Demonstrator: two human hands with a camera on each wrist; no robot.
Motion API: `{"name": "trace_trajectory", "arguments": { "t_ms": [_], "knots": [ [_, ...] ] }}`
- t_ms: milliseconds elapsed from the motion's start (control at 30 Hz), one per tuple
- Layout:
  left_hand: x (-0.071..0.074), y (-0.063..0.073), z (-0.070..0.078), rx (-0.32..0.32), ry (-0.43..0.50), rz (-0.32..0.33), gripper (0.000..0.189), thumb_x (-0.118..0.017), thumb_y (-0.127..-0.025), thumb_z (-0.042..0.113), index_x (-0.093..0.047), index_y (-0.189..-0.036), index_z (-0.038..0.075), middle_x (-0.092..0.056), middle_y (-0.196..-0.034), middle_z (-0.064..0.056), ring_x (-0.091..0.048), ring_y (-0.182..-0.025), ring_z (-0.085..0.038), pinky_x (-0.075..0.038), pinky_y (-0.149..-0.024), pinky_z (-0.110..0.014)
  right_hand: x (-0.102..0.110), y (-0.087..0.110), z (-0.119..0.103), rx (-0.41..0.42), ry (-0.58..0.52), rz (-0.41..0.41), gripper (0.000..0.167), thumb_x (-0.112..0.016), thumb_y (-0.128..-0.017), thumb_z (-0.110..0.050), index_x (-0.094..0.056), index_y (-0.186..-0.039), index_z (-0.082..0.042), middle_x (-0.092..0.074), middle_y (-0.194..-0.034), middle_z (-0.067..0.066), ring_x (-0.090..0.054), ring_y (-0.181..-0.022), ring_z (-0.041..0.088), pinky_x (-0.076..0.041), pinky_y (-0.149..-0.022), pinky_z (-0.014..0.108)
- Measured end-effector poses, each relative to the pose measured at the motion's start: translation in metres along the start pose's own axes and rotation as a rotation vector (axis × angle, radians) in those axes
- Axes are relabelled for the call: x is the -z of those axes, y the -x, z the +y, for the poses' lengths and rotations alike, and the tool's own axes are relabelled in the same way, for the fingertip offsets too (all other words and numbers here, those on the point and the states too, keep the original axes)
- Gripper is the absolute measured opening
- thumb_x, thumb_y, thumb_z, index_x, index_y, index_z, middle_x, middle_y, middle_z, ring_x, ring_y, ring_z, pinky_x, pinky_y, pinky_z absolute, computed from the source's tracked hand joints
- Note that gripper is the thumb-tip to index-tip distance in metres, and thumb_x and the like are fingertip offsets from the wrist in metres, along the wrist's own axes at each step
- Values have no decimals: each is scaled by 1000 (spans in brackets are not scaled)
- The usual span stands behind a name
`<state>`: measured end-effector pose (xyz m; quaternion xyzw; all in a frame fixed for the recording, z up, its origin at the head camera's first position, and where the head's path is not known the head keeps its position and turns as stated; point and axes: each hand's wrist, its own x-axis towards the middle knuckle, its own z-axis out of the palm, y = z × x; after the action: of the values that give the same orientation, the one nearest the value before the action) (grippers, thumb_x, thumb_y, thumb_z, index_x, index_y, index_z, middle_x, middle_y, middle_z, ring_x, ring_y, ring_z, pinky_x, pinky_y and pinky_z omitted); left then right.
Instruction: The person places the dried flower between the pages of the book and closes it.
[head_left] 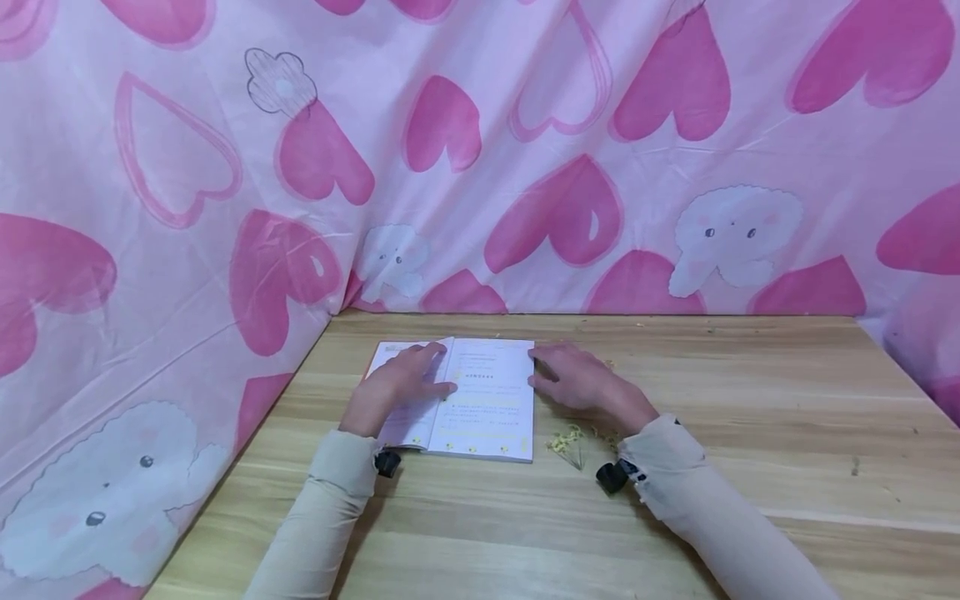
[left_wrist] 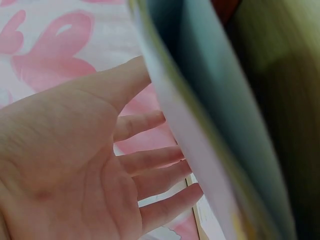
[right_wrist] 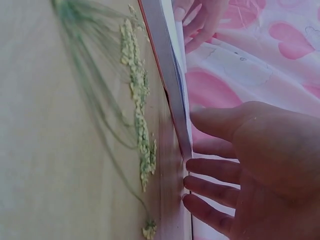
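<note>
An open book point(head_left: 487, 417) with printed white pages and small yellow pictures lies on the wooden table. My left hand point(head_left: 396, 382) is over its left page, fingers pointing to the fold. In the left wrist view, the fingers of that hand are extended against a page point(left_wrist: 175, 107) that stands up from the one beneath. My right hand point(head_left: 581, 379) is at the book's right edge, its thumb and fingertips at the border. The right wrist view shows its thumb near the page surface and the other fingers loosely straight along the edge.
A small sprig of dried yellow flowers point(head_left: 567, 442) lies on the table point(head_left: 480, 533), just right of the book's lower corner. Behind and left of the table hangs a pink curtain point(head_left: 465, 208) with hearts. A black wrist camera point(head_left: 612, 477) sits under the right cuff.
</note>
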<state>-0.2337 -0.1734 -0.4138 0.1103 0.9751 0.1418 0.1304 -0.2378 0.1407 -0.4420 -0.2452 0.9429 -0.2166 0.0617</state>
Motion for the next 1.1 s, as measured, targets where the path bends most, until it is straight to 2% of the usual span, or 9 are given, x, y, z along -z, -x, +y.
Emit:
{"name": "trace_trajectory", "arguments": {
  "t_ms": [267,367,433,500,667,767,900,1000,1100],
  "knots": [
    [0,1,0,14,31,4,79,-76,-99,49,-44,-165,19,-46,-169,-17,-43,-156,-41,-39,-125,-62,6,13,0,-10,-22,75,46,-65,-108,-25,-61,-151,-10,-66,-150,12,-58,-145,36,-47,-120,57],
    [0,1,1,16,29,3,79,-75,-100,49,-43,-166,19,-46,-169,-17,-43,-156,-41,-39,-125,-62,7,21,2,-3,-4,82,30,-70,-106,-24,-71,-133,-11,-73,-129,7,-68,-123,28,-56,-108,51],
    [1,2,1,12,26,2,80,-75,-100,50,-42,-166,19,-46,-169,-17,-43,-156,-40,-40,-124,-62,8,27,4,3,-5,68,16,-72,-104,-22,-74,-117,-13,-73,-112,2,-69,-105,21,-59,-95,44],
    [1,2,1,7,24,2,79,-74,-100,50,-42,-166,20,-46,-169,-17,-44,-156,-40,-40,-124,-62,9,34,6,5,-17,38,5,-74,-103,-22,-74,-104,-17,-69,-97,-3,-64,-91,14,-58,-83,37],
    [2,1,1,7,20,-7,78,-74,-101,49,-43,-165,19,-46,-168,-18,-43,-156,-39,-40,-124,-62,12,52,8,38,-66,-45,11,-76,-103,-23,-71,-93,-22,-63,-81,-8,-57,-74,10,-50,-68,28],
    [2,1,1,6,20,-13,77,-73,-101,48,-43,-165,18,-45,-168,-19,-42,-156,-40,-39,-125,-62,15,62,8,92,-100,-94,12,-77,-102,-23,-72,-91,-22,-62,-77,-10,-55,-71,8,-49,-64,25],
    [3,1,1,-6,20,-14,78,-73,-102,47,-42,-166,16,-45,-168,-21,-42,-156,-41,-38,-126,-62,19,73,6,140,-146,-202,17,-79,-101,-28,-70,-88,-23,-61,-74,-11,-53,-69,5,-47,-62,22],
    [3,0,2,-18,13,-8,77,-72,-102,47,-42,-166,15,-45,-167,-22,-43,-156,-41,-38,-126,-61,22,80,4,110,-171,-292,23,-82,-98,-37,-68,-84,-25,-60,-73,-11,-53,-68,5,-45,-62,22],
    [3,-1,2,-20,15,-7,77,-73,-102,46,-42,-165,15,-45,-167,-23,-43,-155,-42,-39,-125,-62,23,84,4,70,-187,-341,27,-84,-95,-41,-67,-84,-24,-59,-73,-9,-52,-68,6,-44,-61,23]
  ]
}}
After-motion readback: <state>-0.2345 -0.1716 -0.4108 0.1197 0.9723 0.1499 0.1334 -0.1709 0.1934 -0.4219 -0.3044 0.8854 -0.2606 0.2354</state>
